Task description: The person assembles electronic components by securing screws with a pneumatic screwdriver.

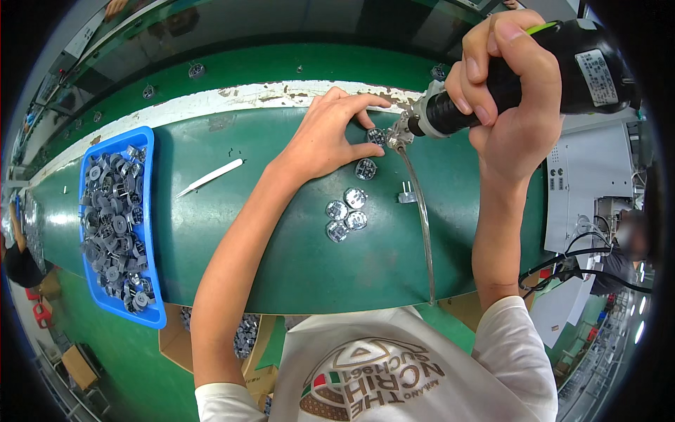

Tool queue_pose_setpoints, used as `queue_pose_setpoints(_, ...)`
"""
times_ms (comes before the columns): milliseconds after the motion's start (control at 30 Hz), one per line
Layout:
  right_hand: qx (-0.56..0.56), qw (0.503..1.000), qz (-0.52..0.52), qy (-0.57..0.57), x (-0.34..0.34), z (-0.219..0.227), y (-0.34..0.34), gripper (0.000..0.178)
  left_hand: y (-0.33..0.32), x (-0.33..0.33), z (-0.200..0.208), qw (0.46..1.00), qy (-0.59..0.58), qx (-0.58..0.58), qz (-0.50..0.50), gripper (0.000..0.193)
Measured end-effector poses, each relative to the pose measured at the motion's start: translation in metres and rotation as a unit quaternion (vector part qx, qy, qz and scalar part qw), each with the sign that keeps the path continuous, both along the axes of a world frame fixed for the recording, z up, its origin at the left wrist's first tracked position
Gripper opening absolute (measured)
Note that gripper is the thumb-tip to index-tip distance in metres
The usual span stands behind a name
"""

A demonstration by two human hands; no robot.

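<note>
My right hand [517, 91] is wrapped round the black body of a power screwdriver [589, 67], held nearly level. Its metal nose [401, 132] points left, and a clear hose [420, 211] runs from it across the bench. The nose meets or nearly meets a small round part [376, 136] with a dark, detailed face. Thumb and fingers of my left hand [323, 137] pinch that part at its edge. Just below lies another round part [365, 169]. Several similar round parts with shiny faces [356, 198] form a cluster nearer to me.
A blue tray [157, 239] heaped with grey round parts stands at the left. White tweezers [211, 176] and a small pronged part [407, 194] lie on the green bench [281, 281]. Beyond a worn white ledge [232, 97], a green strip carries scattered parts [196, 70]. Black cables [576, 273] hang at the right.
</note>
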State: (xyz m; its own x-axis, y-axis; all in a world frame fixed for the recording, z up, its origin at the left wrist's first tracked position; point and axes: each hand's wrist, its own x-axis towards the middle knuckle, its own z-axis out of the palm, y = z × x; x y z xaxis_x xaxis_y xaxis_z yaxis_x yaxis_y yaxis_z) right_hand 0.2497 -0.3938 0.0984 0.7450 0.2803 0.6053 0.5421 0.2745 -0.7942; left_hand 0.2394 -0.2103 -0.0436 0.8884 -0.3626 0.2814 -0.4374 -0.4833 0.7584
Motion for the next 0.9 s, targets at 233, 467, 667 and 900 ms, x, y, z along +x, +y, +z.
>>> queue_pose_setpoints(233, 0.009, 1.0, 0.005, -0.003, 0.0, 0.001, -0.002, 0.02, 0.0, 0.001, 0.001, 1.0, 0.001, 0.0, -0.004, 0.066)
queue_pose_setpoints(467, 0.018, 1.0, 0.008, 0.008, 0.001, 0.004, -0.008, 0.019, 0.0, 0.001, 0.001, 1.0, -0.001, -0.002, -0.005, 0.067)
queue_pose_setpoints(667, -0.001, 0.998, -0.002, -0.061, -0.003, 0.01, -0.013, 0.02, -0.001, 0.002, -0.001, 0.999, -0.034, -0.004, -0.017, 0.062)
queue_pose_setpoints(900, 0.042, 0.997, 0.061, -0.034, -0.01, 0.019, -0.021, 0.021, 0.005, 0.003, 0.002, 0.997, -0.061, -0.041, -0.039, 0.044)
